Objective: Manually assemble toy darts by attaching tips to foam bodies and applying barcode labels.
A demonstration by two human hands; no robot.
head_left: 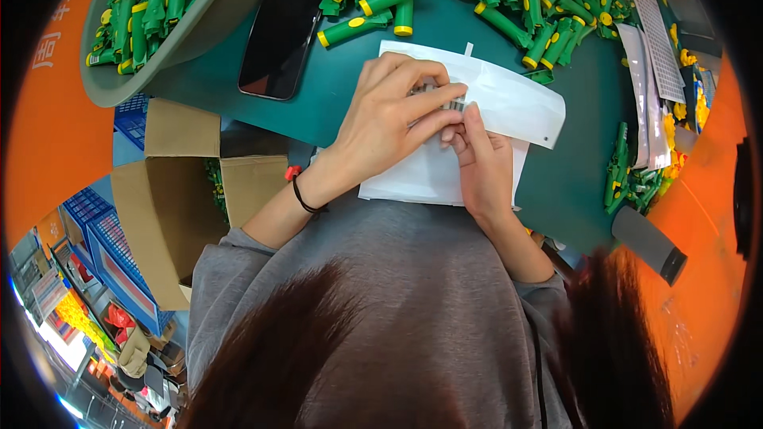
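Observation:
My left hand (391, 115), with a black band at the wrist, bends its fingers over a small grey, striped piece (456, 101) that is mostly hidden. From the other side, the thumb and fingers of my right hand (486, 167) pinch the same piece. Both hands meet above white sheets (517, 107), one of which has a curled edge at the right. A narrow pale tab (469, 49) sticks out past the sheets' far edge. What the piece is cannot be made out.
Many green tubes with yellow ends (404, 16) lie along the far side of the green mat (207, 79). A grey tub (171, 56) holds more. A black phone (280, 36) lies left; a cardboard box (163, 191) stands beside me. A dark grey cylinder (648, 242) lies right.

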